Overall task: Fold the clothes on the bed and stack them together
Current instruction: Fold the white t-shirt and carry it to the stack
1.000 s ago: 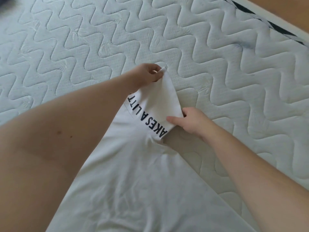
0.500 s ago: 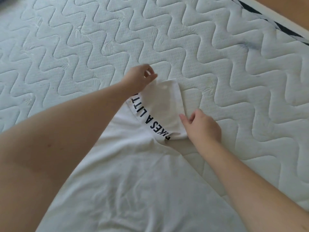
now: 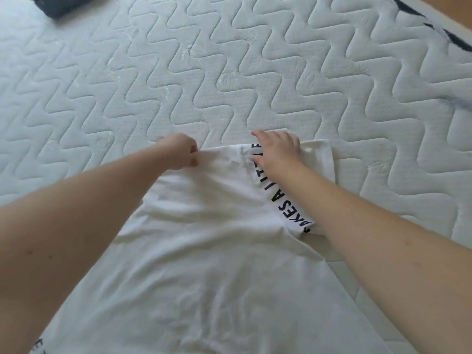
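A white T-shirt (image 3: 204, 264) with black lettering lies spread on the quilted mattress (image 3: 229, 72), reaching from the near edge of the view up to the middle. Its sleeve (image 3: 316, 164) with the black letters is laid flat to the right. My right hand (image 3: 277, 149) lies flat on that sleeve with straight fingers, pressing it down. My left hand (image 3: 180, 153) has curled fingers at the shirt's far left edge and pinches the cloth there.
A dark folded garment (image 3: 60, 5) lies at the far left corner of the mattress. The mattress edge with dark piping (image 3: 434, 29) runs along the upper right, with a wooden floor beyond it.
The sleeve has been laid down flat and now lies further right in view. My right hand moved up onto it and flattened. My left hand let go of the sleeve and took the shirt's edge.
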The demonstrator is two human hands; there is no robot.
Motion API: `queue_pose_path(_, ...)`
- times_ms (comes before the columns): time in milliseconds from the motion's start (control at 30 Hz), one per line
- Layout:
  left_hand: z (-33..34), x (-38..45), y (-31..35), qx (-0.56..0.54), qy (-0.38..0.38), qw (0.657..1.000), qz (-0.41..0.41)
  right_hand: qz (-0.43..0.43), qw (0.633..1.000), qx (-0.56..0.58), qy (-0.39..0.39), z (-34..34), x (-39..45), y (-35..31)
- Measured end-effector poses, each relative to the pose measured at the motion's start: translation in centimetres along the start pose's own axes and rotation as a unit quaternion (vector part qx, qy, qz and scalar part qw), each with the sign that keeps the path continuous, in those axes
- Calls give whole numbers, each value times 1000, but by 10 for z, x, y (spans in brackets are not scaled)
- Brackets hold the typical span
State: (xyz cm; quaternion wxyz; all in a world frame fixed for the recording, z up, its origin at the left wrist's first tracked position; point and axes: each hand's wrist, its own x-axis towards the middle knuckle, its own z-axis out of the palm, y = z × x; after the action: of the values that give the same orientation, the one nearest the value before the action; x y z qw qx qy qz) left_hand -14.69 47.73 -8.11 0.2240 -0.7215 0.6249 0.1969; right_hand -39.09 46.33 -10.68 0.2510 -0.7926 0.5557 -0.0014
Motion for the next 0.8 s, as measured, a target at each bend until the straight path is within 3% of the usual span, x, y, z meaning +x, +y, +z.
queue_pose_path(167, 6, 4, -6, -62, 94, 994, 7, 57, 991, -118, 10, -6, 31, -9)
queue_pose_path(333, 19, -6, 7, -98, 188, 977, -14, 11, 993, -101, 55, -1, 25, 4)
queue_pose_path(433, 27, -26, 41, -106, 248, 962, 38, 15, 993, -48, 106, -5, -2, 19)
queue_pose_path(633, 89, -103, 139, -166, 252, 943, 140, 81, 983, 51, 160, 0, -108, 70)
queue_pose_path(800, 149, -171, 203, -242, 183, 953, 14, 220, 942, 216, 131, 17, -165, 97)
